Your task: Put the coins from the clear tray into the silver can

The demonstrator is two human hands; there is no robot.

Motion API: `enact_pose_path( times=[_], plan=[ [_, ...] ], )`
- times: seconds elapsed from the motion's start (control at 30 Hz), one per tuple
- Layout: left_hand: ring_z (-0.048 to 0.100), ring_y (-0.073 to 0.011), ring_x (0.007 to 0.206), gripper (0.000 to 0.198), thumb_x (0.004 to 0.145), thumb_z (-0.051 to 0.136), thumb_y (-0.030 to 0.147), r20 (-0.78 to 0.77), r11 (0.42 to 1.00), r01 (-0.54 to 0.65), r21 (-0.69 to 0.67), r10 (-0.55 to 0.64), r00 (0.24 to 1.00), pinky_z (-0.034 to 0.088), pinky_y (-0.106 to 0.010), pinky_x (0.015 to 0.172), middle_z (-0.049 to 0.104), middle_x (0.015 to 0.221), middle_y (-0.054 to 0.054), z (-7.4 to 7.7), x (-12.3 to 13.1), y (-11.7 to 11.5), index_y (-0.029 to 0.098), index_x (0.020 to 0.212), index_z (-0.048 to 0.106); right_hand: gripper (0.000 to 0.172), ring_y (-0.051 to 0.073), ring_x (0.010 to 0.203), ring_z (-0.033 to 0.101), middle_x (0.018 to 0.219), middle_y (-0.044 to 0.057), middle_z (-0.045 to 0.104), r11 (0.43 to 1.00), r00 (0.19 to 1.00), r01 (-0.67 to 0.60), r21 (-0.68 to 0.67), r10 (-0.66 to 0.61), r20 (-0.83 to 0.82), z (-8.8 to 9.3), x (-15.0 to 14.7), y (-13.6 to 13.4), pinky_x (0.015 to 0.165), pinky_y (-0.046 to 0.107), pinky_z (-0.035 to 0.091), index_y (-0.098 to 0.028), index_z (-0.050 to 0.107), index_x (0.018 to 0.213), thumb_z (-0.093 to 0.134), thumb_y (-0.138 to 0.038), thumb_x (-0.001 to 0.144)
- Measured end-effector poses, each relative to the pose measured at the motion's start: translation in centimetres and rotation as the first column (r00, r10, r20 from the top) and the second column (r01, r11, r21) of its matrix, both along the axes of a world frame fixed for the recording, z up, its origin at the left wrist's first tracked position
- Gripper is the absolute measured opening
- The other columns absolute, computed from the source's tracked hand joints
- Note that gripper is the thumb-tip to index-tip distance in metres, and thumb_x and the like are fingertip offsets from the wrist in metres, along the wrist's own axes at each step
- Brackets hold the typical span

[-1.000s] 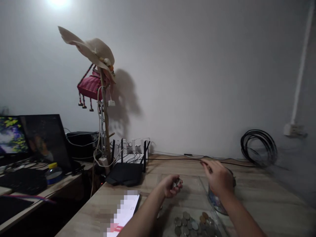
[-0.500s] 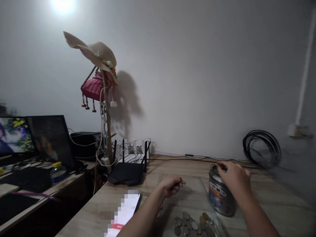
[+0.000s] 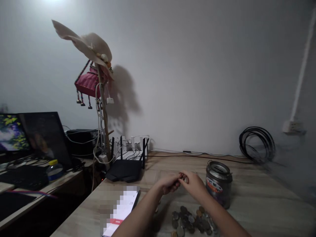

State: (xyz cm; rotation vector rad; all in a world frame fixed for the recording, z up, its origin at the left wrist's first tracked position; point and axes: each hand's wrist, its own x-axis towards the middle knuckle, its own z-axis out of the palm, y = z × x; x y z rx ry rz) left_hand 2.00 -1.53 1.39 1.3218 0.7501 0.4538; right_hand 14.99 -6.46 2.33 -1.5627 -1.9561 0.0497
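Note:
My left hand (image 3: 169, 183) is curled closed above the wooden table (image 3: 256, 204), with coins held in its fingers. My right hand (image 3: 194, 184) meets it fingertip to fingertip, pinching a coin (image 3: 184, 177) at the spot where the two hands touch. A metal tin (image 3: 218, 188) with a slotted lid stands just right of my right hand. A pile of several loose coins (image 3: 190, 221) lies on the table below both hands.
A black router (image 3: 125, 166) with antennas stands left of my hands, behind it a power strip with cables. A phone (image 3: 120, 212) lies at the near left. A stand holds a hat (image 3: 85, 44) and a pink bag (image 3: 87, 84). A monitor, a laptop and a bottle occupy the left desk. A coiled black cable (image 3: 258, 144) hangs at the right.
My right hand left the top of the tin and moved left to meet my left hand. The left hand stayed roughly in place.

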Motion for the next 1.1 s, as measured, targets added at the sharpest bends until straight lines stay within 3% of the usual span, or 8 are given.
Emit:
enact_pose_path(
  times=[0.13, 0.23, 0.4, 0.5, 0.67, 0.83, 0.97, 1.1],
  plan=[
    [0.025, -0.0004, 0.034, 0.038, 0.062, 0.053, 0.052, 0.032, 0.997, 0.058, -0.051, -0.057, 0.998, 0.006, -0.017, 0.037, 0.039, 0.051, 0.008, 0.0, 0.0, 0.0, 0.018, 0.08, 0.047, 0.021, 0.013, 0.067, 0.054, 0.074, 0.002, 0.062, 0.999, 0.999, 0.033, 0.032, -0.032, -0.019, 0.6, 0.6, -0.1, 0.057, 0.022, 0.035, -0.021, 0.06, 0.083, 0.045, -0.022, 0.069],
    [0.024, -0.0001, 0.034, 0.037, 0.066, 0.049, 0.05, 0.079, 0.992, 0.045, -0.122, -0.035, 0.996, 0.005, -0.017, 0.037, 0.039, 0.052, 0.007, 0.0, -0.2, 0.4, 0.016, 0.08, 0.05, 0.024, 0.015, 0.077, 0.054, 0.083, 0.004, 0.063, 0.968, 0.998, 0.069, 0.241, -0.069, -0.008, 1.9, 1.4, -0.9, 0.065, 0.024, 0.038, -0.021, 0.061, 0.085, 0.04, -0.021, 0.073],
    [0.023, 0.0004, 0.035, 0.028, 0.072, 0.044, 0.04, 0.118, 0.968, -0.057, -0.244, 0.088, 0.989, 0.005, -0.015, 0.037, 0.041, 0.054, 0.005, 0.1, -0.3, 1.0, 0.013, 0.078, 0.052, 0.029, 0.018, 0.086, 0.051, 0.089, 0.006, 0.063, 0.764, 0.931, 0.31, 0.566, -0.366, -0.017, 4.9, 5.1, -2.6, 0.075, 0.031, 0.036, -0.02, 0.061, 0.094, 0.038, -0.023, 0.076],
    [0.027, 0.0002, 0.035, 0.016, 0.069, 0.047, 0.027, 0.084, 0.957, -0.129, -0.258, 0.155, 0.984, 0.007, -0.015, 0.036, 0.043, 0.055, 0.004, 0.2, -0.2, 0.9, 0.013, 0.075, 0.051, 0.026, 0.021, 0.08, 0.052, 0.08, 0.006, 0.064, 0.741, 0.834, 0.478, 0.471, -0.551, 0.021, 5.7, 7.9, -2.5, 0.069, 0.033, 0.035, -0.022, 0.065, 0.083, 0.042, -0.025, 0.072],
    [0.031, -0.0006, 0.036, 0.015, 0.066, 0.046, 0.021, 0.058, 0.967, -0.146, -0.21, 0.162, 0.985, 0.009, -0.015, 0.035, 0.046, 0.058, 0.003, 0.2, -0.1, 0.9, 0.013, 0.077, 0.051, 0.026, 0.019, 0.07, 0.056, 0.079, 0.002, 0.066, 0.832, 0.847, 0.515, 0.207, -0.531, 0.027, 5.3, 10.1, -1.7, 0.059, 0.029, 0.035, -0.027, 0.066, 0.078, 0.042, -0.033, 0.069],
    [0.033, -0.0006, 0.037, 0.017, 0.066, 0.045, 0.021, 0.071, 0.972, -0.145, -0.185, 0.16, 0.985, 0.01, -0.015, 0.035, 0.047, 0.06, 0.003, 0.0, -0.4, 0.9, 0.013, 0.08, 0.051, 0.027, 0.022, 0.076, 0.055, 0.077, 0.003, 0.065, 0.769, 0.784, 0.586, 0.257, -0.618, 0.062, 5.2, 10.5, -1.8, 0.064, 0.033, 0.032, -0.029, 0.066, 0.078, 0.041, -0.034, 0.069],
    [0.034, -0.0006, 0.037, 0.019, 0.067, 0.046, 0.019, 0.082, 0.978, -0.135, -0.159, 0.149, 0.985, 0.011, -0.015, 0.036, 0.049, 0.061, 0.002, 0.0, -0.4, 0.8, 0.013, 0.084, 0.05, 0.025, 0.022, 0.076, 0.054, 0.076, 0.003, 0.065, 0.787, 0.805, 0.567, 0.244, -0.592, 0.04, 5.4, 10.8, -2.0, 0.065, 0.034, 0.033, -0.028, 0.066, 0.075, 0.043, -0.035, 0.069],
    [0.031, 0.0004, 0.037, 0.019, 0.066, 0.054, 0.022, 0.112, 0.989, -0.106, -0.102, 0.117, 0.987, 0.011, -0.015, 0.037, 0.054, 0.064, 0.002, -0.1, -0.2, 0.8, 0.013, 0.081, 0.048, 0.023, 0.02, 0.084, 0.051, 0.084, 0.004, 0.063, 0.733, 0.882, 0.424, 0.532, -0.467, -0.061, 5.7, 9.1, -2.1, 0.075, 0.034, 0.033, -0.021, 0.063, 0.08, 0.043, -0.029, 0.071]
  ],
)
